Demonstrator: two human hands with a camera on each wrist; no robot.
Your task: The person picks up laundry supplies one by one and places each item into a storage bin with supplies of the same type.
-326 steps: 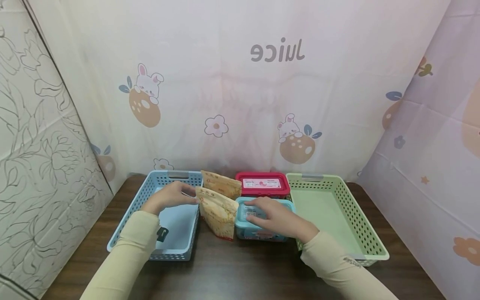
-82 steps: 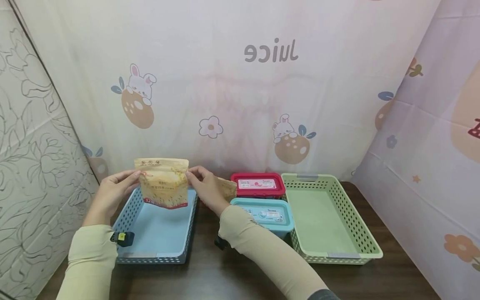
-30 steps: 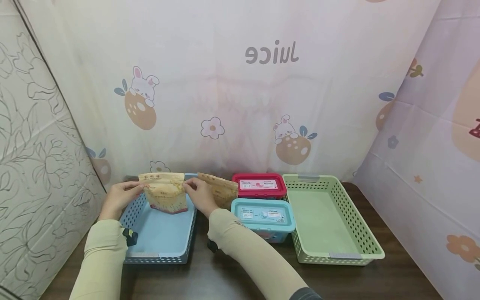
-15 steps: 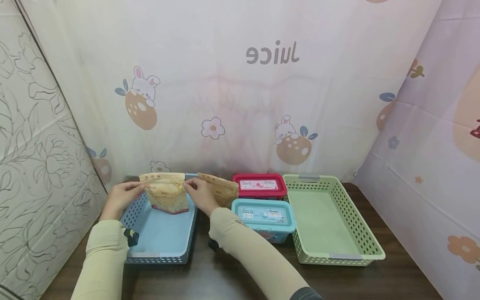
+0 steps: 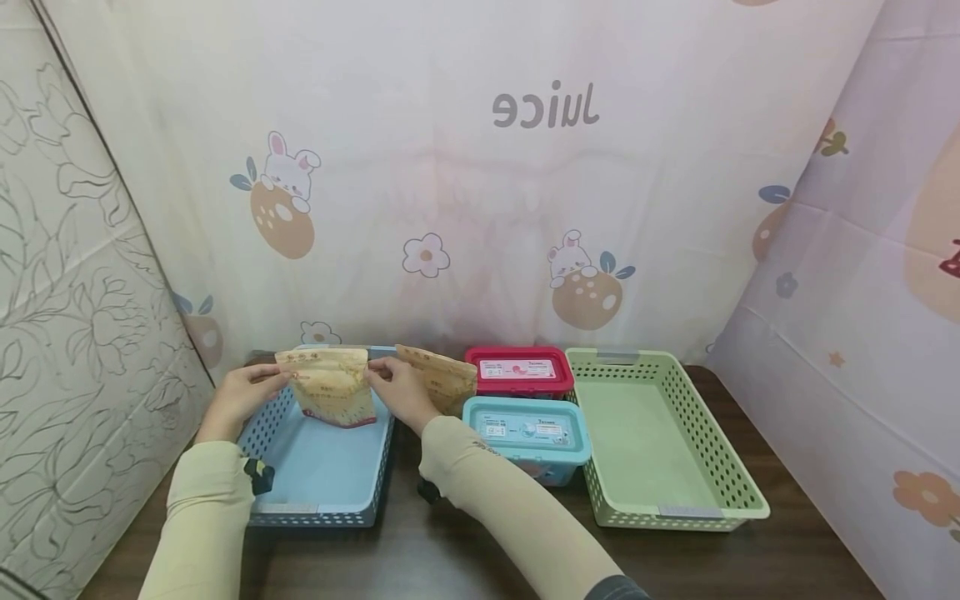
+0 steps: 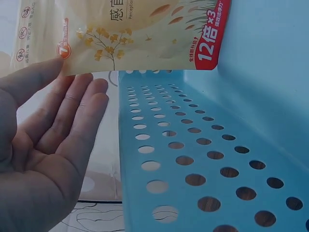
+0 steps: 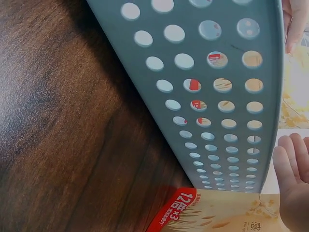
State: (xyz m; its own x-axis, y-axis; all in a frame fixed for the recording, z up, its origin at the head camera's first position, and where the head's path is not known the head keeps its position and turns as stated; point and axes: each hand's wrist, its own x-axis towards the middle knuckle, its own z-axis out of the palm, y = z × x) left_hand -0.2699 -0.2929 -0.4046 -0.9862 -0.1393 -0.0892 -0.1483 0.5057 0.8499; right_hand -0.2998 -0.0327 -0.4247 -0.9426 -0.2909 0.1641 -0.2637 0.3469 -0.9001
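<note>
A cream-yellow stand-up pouch (image 5: 330,392) hangs at the far end of the blue basket (image 5: 322,479). My left hand (image 5: 238,402) pinches its left edge; in the left wrist view the thumb lies on the pouch (image 6: 140,36) front, and the other fingers extend below. Its right edge is pinched by my right hand (image 5: 407,392). Just right of that hand, a second similar pouch (image 5: 447,383) leans beside the basket, partly hidden. In the right wrist view, the perforated basket wall (image 7: 159,46) covers much of the held pouch (image 7: 297,87).
Right of the second pouch, a tub with a turquoise lid (image 5: 527,425) stands in front of one with a red lid (image 5: 519,367). A green basket (image 5: 645,433) is at the right. All rest on a dark wood table (image 5: 420,550), before a patterned curtain.
The pouch has gone from between basket and tubs leftward, then down into the blue basket. My right hand left the turquoise tub for the pouch. Both hands hardly move in the last second.
</note>
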